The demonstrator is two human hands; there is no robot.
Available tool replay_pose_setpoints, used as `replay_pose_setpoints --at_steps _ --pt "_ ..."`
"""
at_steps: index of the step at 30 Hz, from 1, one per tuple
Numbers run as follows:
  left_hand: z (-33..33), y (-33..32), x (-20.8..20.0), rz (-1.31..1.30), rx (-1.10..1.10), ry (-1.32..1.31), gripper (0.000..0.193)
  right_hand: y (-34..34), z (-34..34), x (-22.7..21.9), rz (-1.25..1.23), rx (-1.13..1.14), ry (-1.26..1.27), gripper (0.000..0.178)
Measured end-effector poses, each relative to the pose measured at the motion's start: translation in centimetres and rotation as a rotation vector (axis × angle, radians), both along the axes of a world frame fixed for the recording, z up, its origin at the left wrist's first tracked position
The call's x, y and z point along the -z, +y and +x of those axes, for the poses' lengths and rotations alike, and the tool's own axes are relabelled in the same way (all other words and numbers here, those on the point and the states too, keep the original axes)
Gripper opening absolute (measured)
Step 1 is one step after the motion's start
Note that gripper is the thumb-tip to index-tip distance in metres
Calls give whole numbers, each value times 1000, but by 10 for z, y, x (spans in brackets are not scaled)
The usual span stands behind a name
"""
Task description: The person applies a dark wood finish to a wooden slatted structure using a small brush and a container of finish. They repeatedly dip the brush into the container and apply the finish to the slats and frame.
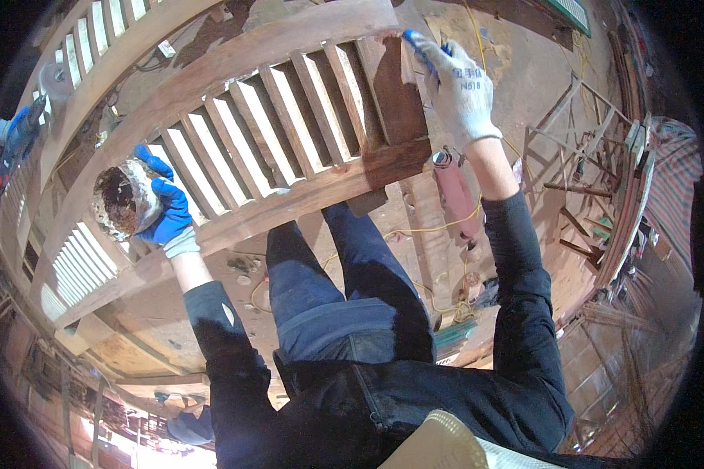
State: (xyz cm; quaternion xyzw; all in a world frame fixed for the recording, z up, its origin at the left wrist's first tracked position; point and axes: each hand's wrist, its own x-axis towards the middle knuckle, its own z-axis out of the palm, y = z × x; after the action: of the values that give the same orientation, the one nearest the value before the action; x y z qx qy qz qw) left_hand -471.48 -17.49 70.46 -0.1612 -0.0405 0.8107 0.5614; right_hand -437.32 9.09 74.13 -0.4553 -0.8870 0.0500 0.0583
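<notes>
- One big slatted wooden frame (289,133), reddish-brown with a row of upright slats between two rails, fills the middle of the view, bent by the lens; it stands over the person's legs in dark trousers (344,297).
- Beside it on the left, a second slatted piece (94,47) of paler wood curves along the upper left rim.
- On the right, a stack of bare wooden frames (587,156) lies on the dusty floor, well apart from the hands.
- A pink cylindrical tool (455,195) lies on the floor under the frame's lower rail, just beside the right forearm, with a yellow cord (414,230) trailing from it.
- The left hand (164,207), in a blue-palmed glove, has its fingers curled around a round wad of rusty-brown abrasive pad (121,199), held against the frame's left end.
- The right hand (457,86), in a white glove with blue fingertips, grips the frame's right end post near the top rail, fingers closed over its edge.
</notes>
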Motion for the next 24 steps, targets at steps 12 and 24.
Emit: replay_pose_setpoints --at_steps 12,24 --pt "-4 2 2 -33 16 74 77 4 -3 5 12 -19 5 26" --pt "-4 2 3 -26 19 60 81 -13 -13 -3 -80 -72 -43 31"
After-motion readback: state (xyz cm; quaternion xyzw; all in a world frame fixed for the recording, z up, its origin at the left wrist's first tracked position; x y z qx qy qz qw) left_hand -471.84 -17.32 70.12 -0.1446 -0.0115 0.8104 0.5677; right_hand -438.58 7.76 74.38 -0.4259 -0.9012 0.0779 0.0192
